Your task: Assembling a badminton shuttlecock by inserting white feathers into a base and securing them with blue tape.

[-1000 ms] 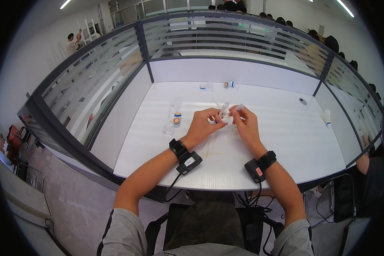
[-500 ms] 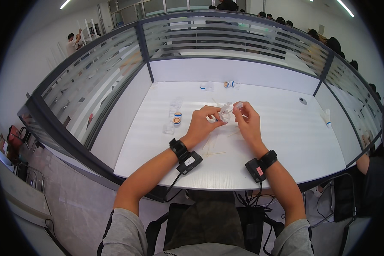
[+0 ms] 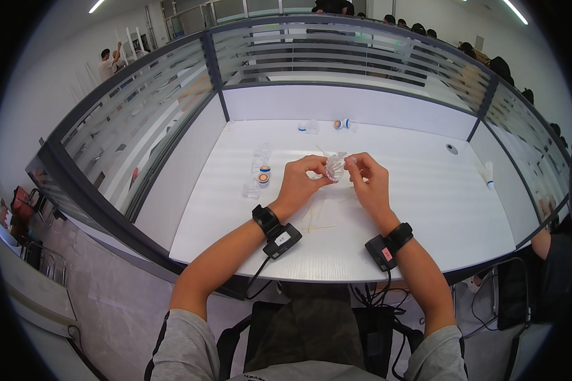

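Observation:
Over the middle of the desk, my left hand (image 3: pixel 300 179) is closed around a small clear crinkled plastic piece (image 3: pixel 335 167), thumb below and fingers at its side. It looks like a thin bag or cup; its exact kind is hard to make out. My right hand (image 3: pixel 370 178) is close beside it, thumb and fingers pinched at its right edge. Whatever is between those fingertips is too small to name. Below the hands, several thin pale sticks (image 3: pixel 318 227) lie scattered on the white desk (image 3: pixel 426 222).
Left of my hands lie round blue-rimmed caps (image 3: pixel 264 178) and clear containers (image 3: pixel 251 188). Farther back are another clear container (image 3: pixel 309 127) and a blue-and-white capped one (image 3: pixel 341 124). A white tube-like container (image 3: pixel 489 174) lies at the right edge. Partitions (image 3: pixel 349 103) enclose the desk.
My right fingers have come slightly down and closer to the plastic piece. The clear flap that stood up at their tips no longer shows there. The left hand has barely moved.

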The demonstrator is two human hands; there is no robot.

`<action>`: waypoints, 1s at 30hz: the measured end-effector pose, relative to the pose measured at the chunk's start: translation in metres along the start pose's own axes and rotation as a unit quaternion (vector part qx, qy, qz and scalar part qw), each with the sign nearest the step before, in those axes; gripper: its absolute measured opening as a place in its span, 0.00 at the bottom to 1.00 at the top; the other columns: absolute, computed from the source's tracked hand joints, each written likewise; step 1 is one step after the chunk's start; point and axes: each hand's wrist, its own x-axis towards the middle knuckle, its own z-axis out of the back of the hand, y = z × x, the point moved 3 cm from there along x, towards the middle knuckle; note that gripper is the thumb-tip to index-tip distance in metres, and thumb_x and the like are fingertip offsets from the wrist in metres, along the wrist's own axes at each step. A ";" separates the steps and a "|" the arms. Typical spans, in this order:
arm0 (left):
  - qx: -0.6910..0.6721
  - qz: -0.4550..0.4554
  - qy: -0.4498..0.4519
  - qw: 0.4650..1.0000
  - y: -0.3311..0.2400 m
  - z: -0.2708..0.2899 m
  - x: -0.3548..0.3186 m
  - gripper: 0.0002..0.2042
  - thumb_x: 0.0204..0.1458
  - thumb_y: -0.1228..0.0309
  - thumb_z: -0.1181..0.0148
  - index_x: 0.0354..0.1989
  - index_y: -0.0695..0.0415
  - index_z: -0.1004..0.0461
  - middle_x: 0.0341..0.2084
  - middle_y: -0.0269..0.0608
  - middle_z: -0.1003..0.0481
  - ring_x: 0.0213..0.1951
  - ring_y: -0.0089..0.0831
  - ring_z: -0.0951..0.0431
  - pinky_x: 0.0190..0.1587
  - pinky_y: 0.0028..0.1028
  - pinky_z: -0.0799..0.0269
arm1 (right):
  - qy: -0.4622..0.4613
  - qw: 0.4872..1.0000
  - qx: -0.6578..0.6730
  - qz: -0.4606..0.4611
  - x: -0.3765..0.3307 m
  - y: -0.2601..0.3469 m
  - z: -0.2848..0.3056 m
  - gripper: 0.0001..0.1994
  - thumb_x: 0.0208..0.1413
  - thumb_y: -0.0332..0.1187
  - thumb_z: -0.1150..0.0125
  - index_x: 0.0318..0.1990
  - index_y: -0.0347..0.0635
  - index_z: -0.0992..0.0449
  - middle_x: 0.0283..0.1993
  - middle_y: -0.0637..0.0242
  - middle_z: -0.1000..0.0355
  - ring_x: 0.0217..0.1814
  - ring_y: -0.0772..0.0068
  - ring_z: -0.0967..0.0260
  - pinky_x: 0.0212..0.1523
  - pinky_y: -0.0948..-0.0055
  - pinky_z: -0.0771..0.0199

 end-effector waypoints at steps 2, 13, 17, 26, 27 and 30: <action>0.000 -0.003 0.000 1.000 -0.002 -0.001 0.001 0.07 0.44 0.78 0.25 0.27 0.64 0.20 0.42 0.43 0.17 0.43 0.30 0.19 0.51 0.30 0.27 | -0.005 1.000 0.004 0.001 0.000 0.001 0.001 0.09 0.66 0.34 0.39 0.40 0.36 0.21 0.30 0.68 0.22 0.24 0.85 0.33 0.23 0.80 0.36; -0.076 0.015 0.023 0.997 0.001 -0.003 0.001 0.06 0.46 0.83 0.29 0.28 0.63 0.22 0.42 0.42 0.18 0.42 0.28 0.18 0.48 0.29 0.19 | 0.007 1.000 0.015 -0.004 0.000 0.001 0.001 0.09 0.67 0.33 0.41 0.41 0.36 0.21 0.31 0.67 0.21 0.24 0.83 0.32 0.24 0.79 0.33; -0.078 0.022 0.022 0.996 -0.002 -0.003 0.001 0.06 0.47 0.84 0.29 0.29 0.63 0.22 0.43 0.43 0.19 0.43 0.29 0.18 0.48 0.30 0.18 | 0.004 1.000 0.014 -0.003 -0.001 0.000 0.001 0.09 0.67 0.33 0.42 0.42 0.36 0.21 0.31 0.67 0.21 0.24 0.82 0.32 0.25 0.79 0.33; -0.094 0.045 0.024 0.994 -0.003 -0.003 0.000 0.05 0.48 0.85 0.31 0.30 0.65 0.22 0.46 0.43 0.20 0.46 0.29 0.19 0.49 0.30 0.17 | 0.003 0.999 -0.027 0.030 0.000 0.003 0.003 0.07 0.66 0.30 0.41 0.42 0.36 0.20 0.31 0.65 0.21 0.25 0.81 0.31 0.24 0.78 0.34; -0.100 0.045 0.023 0.994 -0.002 -0.003 0.000 0.05 0.48 0.86 0.31 0.30 0.65 0.22 0.46 0.43 0.20 0.46 0.29 0.19 0.50 0.30 0.17 | 0.002 0.999 -0.031 0.031 0.000 0.004 0.002 0.06 0.66 0.29 0.41 0.42 0.36 0.20 0.31 0.65 0.21 0.26 0.80 0.31 0.25 0.78 0.34; -0.111 0.045 0.023 0.993 0.000 -0.004 0.000 0.05 0.48 0.86 0.32 0.31 0.66 0.21 0.47 0.44 0.20 0.47 0.30 0.19 0.50 0.30 0.17 | 0.003 0.999 -0.038 0.033 0.000 0.006 0.002 0.06 0.65 0.28 0.41 0.41 0.36 0.21 0.31 0.65 0.21 0.26 0.80 0.31 0.25 0.78 0.34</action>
